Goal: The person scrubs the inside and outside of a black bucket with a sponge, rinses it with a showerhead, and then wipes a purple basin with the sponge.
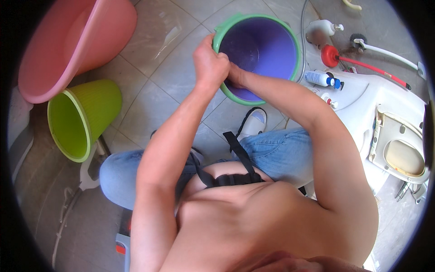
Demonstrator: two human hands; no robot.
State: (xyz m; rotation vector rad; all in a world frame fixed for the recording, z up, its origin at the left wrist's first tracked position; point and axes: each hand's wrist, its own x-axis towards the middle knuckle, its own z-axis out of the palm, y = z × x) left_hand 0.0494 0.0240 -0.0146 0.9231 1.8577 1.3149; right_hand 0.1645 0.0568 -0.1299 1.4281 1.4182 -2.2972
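In front of me on the tiled floor is a bucket (pixel 282 51) with a purple inside and a green rim. Its mouth is turned up towards me. My left hand (pixel 210 64) grips the left part of the rim, fingers curled over it. Past the near-left edge, my right hand (pixel 237 76) reaches inside the bucket, low against the inner wall and beside my left hand. The fingers of my right hand are mostly hidden, so whether they hold anything is unclear.
A large pink tub (pixel 102 47) and a lime-green wastebasket (pixel 76 125) stand at left. At right are a white toilet (pixel 360 91), pump bottles (pixel 317 79), a red plunger (pixel 329 56) and a toilet brush (pixel 387 52). A grey hose (pixel 303 40) runs behind the bucket. My slippered foot (pixel 253 124) is near it.
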